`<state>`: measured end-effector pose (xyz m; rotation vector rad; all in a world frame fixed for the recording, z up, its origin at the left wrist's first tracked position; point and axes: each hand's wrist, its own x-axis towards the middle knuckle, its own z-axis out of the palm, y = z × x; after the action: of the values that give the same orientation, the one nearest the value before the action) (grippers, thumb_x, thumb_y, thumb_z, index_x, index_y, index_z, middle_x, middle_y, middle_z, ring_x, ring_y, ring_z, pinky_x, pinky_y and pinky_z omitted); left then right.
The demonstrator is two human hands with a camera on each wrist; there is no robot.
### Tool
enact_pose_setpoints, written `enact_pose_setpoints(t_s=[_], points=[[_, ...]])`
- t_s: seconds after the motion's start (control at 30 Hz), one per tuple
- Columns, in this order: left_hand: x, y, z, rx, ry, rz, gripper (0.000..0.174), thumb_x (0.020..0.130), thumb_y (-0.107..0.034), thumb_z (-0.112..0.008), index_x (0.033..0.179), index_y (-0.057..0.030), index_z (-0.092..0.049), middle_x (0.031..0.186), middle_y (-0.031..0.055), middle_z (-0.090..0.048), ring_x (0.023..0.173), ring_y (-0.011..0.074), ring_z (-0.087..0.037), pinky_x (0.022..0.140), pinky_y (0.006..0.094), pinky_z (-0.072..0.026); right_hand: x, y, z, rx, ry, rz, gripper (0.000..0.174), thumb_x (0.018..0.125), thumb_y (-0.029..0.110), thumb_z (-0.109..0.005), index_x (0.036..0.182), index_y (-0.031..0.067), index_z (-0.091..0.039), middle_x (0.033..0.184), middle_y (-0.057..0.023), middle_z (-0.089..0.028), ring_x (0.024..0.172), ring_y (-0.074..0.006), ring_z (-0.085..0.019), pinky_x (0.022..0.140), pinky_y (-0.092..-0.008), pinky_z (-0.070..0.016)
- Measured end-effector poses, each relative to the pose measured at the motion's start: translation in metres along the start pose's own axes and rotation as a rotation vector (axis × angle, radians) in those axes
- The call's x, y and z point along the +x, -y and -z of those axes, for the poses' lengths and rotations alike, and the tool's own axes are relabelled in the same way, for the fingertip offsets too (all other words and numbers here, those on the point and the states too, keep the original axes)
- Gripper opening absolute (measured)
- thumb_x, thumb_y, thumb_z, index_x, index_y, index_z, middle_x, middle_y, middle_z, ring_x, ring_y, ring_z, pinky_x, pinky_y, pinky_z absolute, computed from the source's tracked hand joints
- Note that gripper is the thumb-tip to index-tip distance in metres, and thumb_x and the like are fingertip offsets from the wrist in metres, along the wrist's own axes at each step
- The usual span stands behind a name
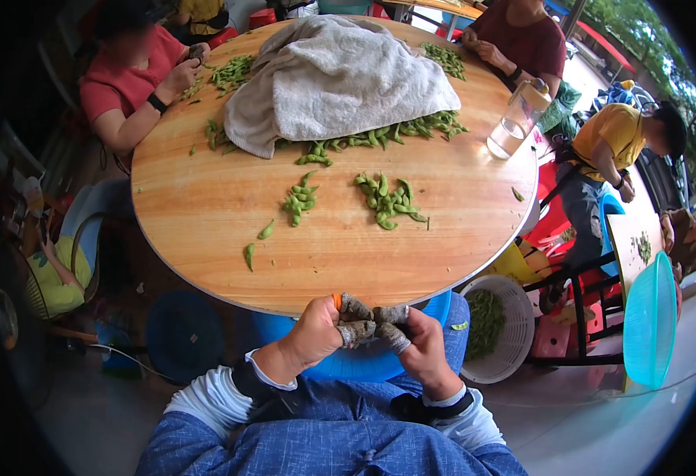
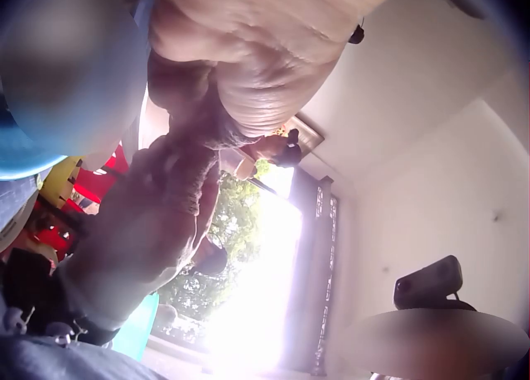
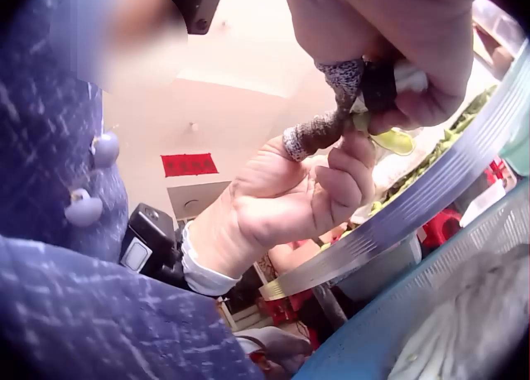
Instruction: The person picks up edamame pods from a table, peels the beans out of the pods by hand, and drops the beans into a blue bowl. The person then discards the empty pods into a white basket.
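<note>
At the near edge of the round wooden table [image 1: 205,238] my left hand [image 1: 346,321] and right hand [image 1: 393,327] meet, fingertips together. Grey cloth covers sit on several fingers [image 1: 356,307], and an orange bit shows at my left thumb. In the right wrist view both hands pinch a yellow-green edamame pod [image 3: 391,140]: the right hand [image 3: 377,90] from above, the left hand [image 3: 331,144] from below with its fingers curled. The left wrist view is blurred and shows only the two hands close together. Loose edamame pods [image 1: 388,200] lie in small heaps mid-table.
A grey towel [image 1: 340,75] covers a big heap of pods at the table's far half. A clear bottle [image 1: 517,119] stands at the right rim. A white basket [image 1: 515,349] with pods sits on the floor to my right, beside a turquoise basin [image 1: 649,321]. Other people sit around the table.
</note>
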<state>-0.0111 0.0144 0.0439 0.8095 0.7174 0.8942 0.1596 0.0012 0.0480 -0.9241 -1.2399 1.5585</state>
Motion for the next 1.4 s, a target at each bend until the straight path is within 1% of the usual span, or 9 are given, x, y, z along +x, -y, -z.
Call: enact_pose_setpoints(t_s=[0.13,0.43,0.6,0.67,0.77,0.83,0.97,1.23,1.4], points=[[-0.001,0.003,-0.005,-0.012,-0.062,-0.046,0.019,0.073,0.005,-0.058,0.088,-0.0023,-0.051,0.080,0.0009,-0.056,0.067,0.0062,-0.051,0.058,0.0189,-0.0404,0.003,0.016,-0.009,-0.574,-0.073,0.310,0.028,0.059,-0.009,-0.058,0.085,0.0002,-0.058,0.074,-0.0144,-0.053,0.068,-0.0320,-0.053,0.059,-0.0335,-0.0428],[-0.001,0.017,-0.009,0.042,-0.062,-0.058,0.030,0.067,0.010,-0.040,0.091,-0.0053,-0.047,0.085,0.0013,-0.054,0.078,0.0099,-0.051,0.069,0.0223,-0.0414,-0.002,0.003,-0.007,-0.690,-0.065,0.410,0.021,0.059,-0.008,-0.060,0.078,0.0001,-0.055,0.074,-0.0145,-0.054,0.066,-0.0309,-0.053,0.056,-0.0347,-0.0431],[-0.013,0.001,-0.009,1.062,0.283,-0.493,0.030,0.076,-0.015,-0.063,0.102,-0.0040,-0.055,0.099,0.0095,-0.056,0.084,0.0214,-0.056,0.072,0.0281,-0.0434,-0.024,0.010,0.059,-0.747,-0.426,0.294,0.011,0.074,-0.001,-0.060,0.084,-0.0006,-0.059,0.072,-0.0104,-0.058,0.066,-0.0172,-0.057,0.063,-0.0273,-0.0460],[-0.014,0.000,-0.004,1.082,0.290,-0.618,0.031,0.075,-0.016,-0.065,0.101,-0.0039,-0.055,0.099,0.0096,-0.056,0.084,0.0226,-0.055,0.071,0.0297,-0.0441,-0.036,0.011,0.106,-0.904,-0.560,0.119,0.010,0.079,0.003,-0.054,0.087,-0.0036,-0.054,0.070,-0.0123,-0.058,0.063,-0.0160,-0.054,0.058,-0.0282,-0.0434],[-0.015,-0.018,0.005,0.948,0.107,-0.661,0.023,0.072,-0.007,-0.066,0.092,-0.0034,-0.056,0.087,0.0102,-0.057,0.077,0.0216,-0.058,0.067,0.0287,-0.0456,-0.064,-0.020,0.176,-1.364,-0.665,0.015,0.014,0.068,-0.001,-0.050,0.081,-0.0054,-0.051,0.072,-0.0233,-0.055,0.065,-0.0372,-0.054,0.058,-0.0399,-0.0409],[-0.012,-0.045,0.024,1.189,-0.201,-0.707,0.023,0.069,-0.003,-0.065,0.090,-0.0014,-0.056,0.082,0.0108,-0.058,0.072,0.0235,-0.059,0.065,0.0290,-0.0472,-0.078,-0.024,0.202,-1.331,-0.629,-0.201,0.016,0.067,-0.002,-0.048,0.081,-0.0052,-0.054,0.073,-0.0222,-0.056,0.067,-0.0366,-0.054,0.062,-0.0387,-0.0423],[0.006,-0.080,0.081,1.554,-0.681,-0.544,0.022,0.072,-0.009,-0.061,0.091,0.0021,-0.056,0.091,0.0194,-0.055,0.085,0.0327,-0.054,0.073,0.0357,-0.0437,-0.089,-0.045,0.222,-1.210,-0.747,-0.054,0.020,0.069,-0.001,-0.048,0.087,-0.0037,-0.058,0.075,-0.0177,-0.059,0.068,-0.0300,-0.057,0.064,-0.0331,-0.0443],[0.020,-0.085,0.104,1.614,-0.587,-0.296,0.012,0.072,-0.005,-0.059,0.082,0.0011,-0.056,0.075,0.0115,-0.058,0.064,0.0243,-0.057,0.059,0.0328,-0.0446,-0.032,-0.004,0.112,-0.488,-0.488,0.100,0.016,0.079,0.001,-0.057,0.094,-0.0026,-0.059,0.079,-0.0028,-0.060,0.071,-0.0081,-0.054,0.066,-0.0204,-0.0435],[0.014,-0.060,0.053,0.623,-0.347,-0.285,0.009,0.076,-0.002,-0.060,0.083,-0.0006,-0.056,0.073,0.0051,-0.059,0.064,0.0104,-0.056,0.056,0.0235,-0.0456,0.001,0.022,0.023,-0.112,-0.134,0.010,0.024,0.082,0.008,-0.055,0.102,-0.0033,-0.056,0.091,-0.0059,-0.060,0.082,-0.0115,-0.055,0.076,-0.0235,-0.0427]])
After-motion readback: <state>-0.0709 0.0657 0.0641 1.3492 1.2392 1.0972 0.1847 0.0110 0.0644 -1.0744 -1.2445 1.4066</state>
